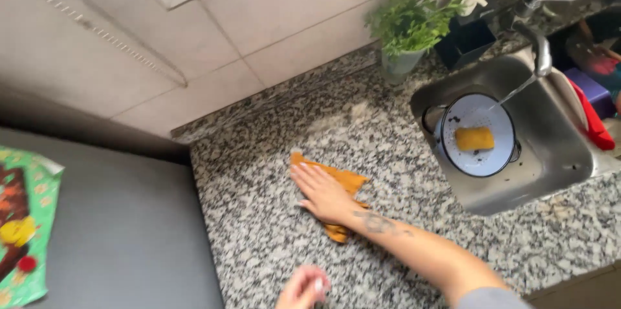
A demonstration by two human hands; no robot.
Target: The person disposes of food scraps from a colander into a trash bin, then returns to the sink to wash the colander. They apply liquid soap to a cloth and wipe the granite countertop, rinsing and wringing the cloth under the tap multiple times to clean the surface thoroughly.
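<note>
Head view: orange cloth [346, 183] flat under right hand [321, 194].

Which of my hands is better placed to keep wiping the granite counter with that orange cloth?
Probably the right hand: it lies flat on the orange cloth, pressing it to the granite counter. The left hand sits at the bottom edge, apart from the cloth.

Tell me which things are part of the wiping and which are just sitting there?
Part of the wiping:
- right hand, pressed flat on the cloth
- orange-yellow cloth
- speckled grey granite counter

Just sitting there:
- white round bowl in the steel sink, holding a yellow sponge
- running tap
- green potted plant
- black soap dispenser
- left hand, low at the edge
</note>
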